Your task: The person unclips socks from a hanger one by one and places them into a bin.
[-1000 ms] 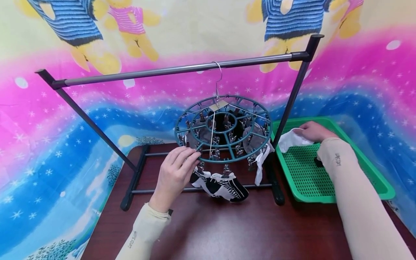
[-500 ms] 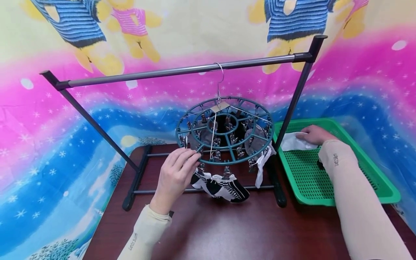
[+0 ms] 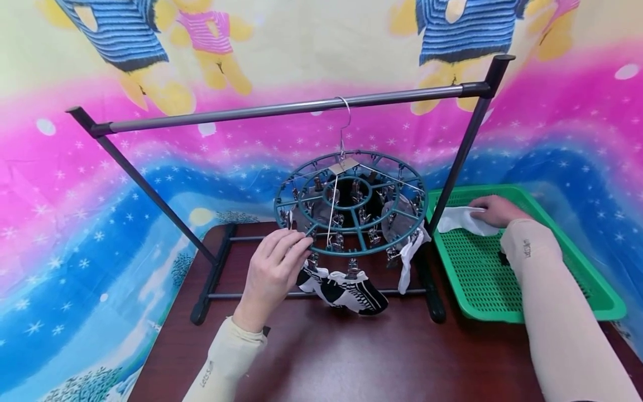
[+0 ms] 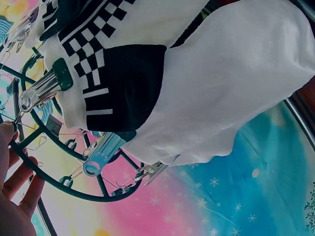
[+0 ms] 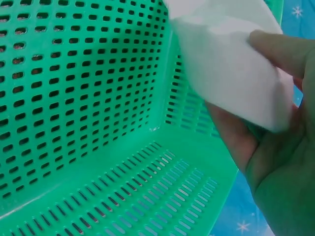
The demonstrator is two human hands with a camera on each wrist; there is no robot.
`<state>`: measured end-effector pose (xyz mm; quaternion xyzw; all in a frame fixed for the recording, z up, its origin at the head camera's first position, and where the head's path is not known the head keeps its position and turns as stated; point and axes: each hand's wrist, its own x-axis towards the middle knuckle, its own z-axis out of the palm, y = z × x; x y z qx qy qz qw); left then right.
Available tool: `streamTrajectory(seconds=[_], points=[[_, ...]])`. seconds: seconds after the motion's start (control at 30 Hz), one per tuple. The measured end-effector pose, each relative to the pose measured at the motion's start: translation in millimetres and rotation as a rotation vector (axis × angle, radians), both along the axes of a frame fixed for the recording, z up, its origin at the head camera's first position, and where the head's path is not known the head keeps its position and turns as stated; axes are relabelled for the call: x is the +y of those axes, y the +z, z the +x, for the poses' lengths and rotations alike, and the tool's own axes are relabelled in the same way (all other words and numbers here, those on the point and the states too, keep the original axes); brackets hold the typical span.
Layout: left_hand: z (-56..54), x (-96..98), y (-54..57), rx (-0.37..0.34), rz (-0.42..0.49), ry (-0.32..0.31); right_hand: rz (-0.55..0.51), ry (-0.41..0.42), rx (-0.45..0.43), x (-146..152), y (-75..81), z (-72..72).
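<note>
Fingers (image 5: 278, 48) of the right hand (image 3: 499, 211) pinching a cloth (image 3: 461, 219), plain white, limp and soft-edged, at the far left corner of the green basket (image 3: 494, 314), left hand (image 3: 273, 268) gripping the round hanger (image 4: 103, 198), black-and-white patterned socks (image 3: 351, 293) clipped beneath it.

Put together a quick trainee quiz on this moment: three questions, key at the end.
1. What does the right hand hold? (a) a checkered sock (b) a white cloth (c) a metal clip
2. True or false: the round hanger hangs from the horizontal bar.
3. Fill in: the left hand touches the round hanger's outer ____.

Key: 1: b; 2: true; 3: rim
</note>
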<state>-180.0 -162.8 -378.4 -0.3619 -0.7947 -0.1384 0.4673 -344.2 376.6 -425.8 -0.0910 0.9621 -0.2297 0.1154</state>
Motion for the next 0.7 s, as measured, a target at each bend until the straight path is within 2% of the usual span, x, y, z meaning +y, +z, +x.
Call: streamTrajectory(seconds=[0.23, 0.4, 0.5, 0.6, 0.7], points=[[0.6, 0.6, 0.7, -0.015, 0.011, 0.002, -0.061, -0.05, -0.081, 1.6, 1.6, 1.6], [0.0, 0.7, 1.6, -0.009, 0.012, 0.003, -0.145, -0.048, -0.177, 2.3, 5.3, 2.2], [-0.3, 0.5, 2.0, -0.01, 0.012, 0.003, -0.148, -0.038, -0.236, 2.6, 6.2, 2.7], [-0.7, 0.2, 1.8, -0.009, 0.012, 0.003, -0.119, -0.006, -0.222, 4.6, 2.9, 2.0], [-1.1, 0.1, 1.4, -0.006, 0.013, 0.002, -0.055, 0.02, -0.145, 8.4, -3.6, 0.8]])
